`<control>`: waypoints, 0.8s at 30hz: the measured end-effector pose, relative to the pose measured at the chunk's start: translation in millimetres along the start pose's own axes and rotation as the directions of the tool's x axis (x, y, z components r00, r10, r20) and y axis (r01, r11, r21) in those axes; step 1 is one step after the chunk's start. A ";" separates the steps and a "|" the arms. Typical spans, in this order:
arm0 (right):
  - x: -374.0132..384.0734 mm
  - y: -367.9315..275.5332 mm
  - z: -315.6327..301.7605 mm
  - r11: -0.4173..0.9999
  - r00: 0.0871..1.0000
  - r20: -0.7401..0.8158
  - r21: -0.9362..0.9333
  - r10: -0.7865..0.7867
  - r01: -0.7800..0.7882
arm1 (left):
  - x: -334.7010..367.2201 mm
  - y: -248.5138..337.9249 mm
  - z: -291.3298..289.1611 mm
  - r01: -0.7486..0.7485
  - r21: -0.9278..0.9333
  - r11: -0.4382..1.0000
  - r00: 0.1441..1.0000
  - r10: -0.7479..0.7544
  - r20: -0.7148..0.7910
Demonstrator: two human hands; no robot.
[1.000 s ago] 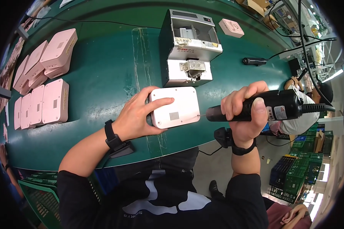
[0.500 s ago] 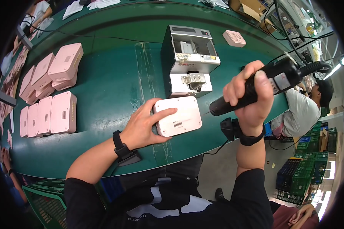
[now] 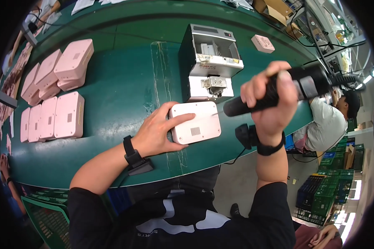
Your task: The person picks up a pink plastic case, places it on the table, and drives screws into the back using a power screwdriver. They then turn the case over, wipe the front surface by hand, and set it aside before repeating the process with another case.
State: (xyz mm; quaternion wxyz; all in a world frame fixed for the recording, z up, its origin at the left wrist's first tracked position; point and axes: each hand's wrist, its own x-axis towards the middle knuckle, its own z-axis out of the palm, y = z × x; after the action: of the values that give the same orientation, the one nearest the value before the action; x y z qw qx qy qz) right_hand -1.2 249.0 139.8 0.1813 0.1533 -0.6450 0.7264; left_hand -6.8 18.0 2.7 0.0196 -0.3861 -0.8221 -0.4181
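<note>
A pale pink plastic box [image 3: 198,124] with rounded corners, corner holes and a slotted vent lies on the green table. My left hand [image 3: 160,126] grips its left side, thumb at the near edge and forefinger across the top. In my right hand [image 3: 272,95] is a black electric screwdriver [image 3: 253,101], held sideways with its thin bit pointing left over the right part of the box. I cannot tell whether the bit tip touches it. Just beyond the box stands a grey and white screw feeder [image 3: 212,62] with a metal outlet at its front.
Several similar pink boxes stand in two groups at the left, including an upright row [image 3: 56,116] and a stack [image 3: 74,62]. A smaller pink box [image 3: 263,43] lies at the back right. A co-worker [image 3: 330,120] sits at the right, near green crates [image 3: 320,195].
My right hand has brought the screwdriver slightly left, so its bit now reaches over the box. The left hand keeps its hold. The whole view has shifted a little.
</note>
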 end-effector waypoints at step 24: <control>-57.7 -2.5 20.5 0.992 0.977 0.176 0.035 0.117 -0.125 | -4.0 -3.8 4.2 0.024 -0.034 0.999 1.000 -0.024 -0.006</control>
State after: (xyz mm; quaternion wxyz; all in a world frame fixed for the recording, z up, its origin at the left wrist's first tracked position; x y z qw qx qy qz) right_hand 50.9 225.2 118.2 0.0763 0.1806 -0.6495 0.7346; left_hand -5.3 17.0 -4.0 0.0105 -0.3752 -0.8193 -0.4334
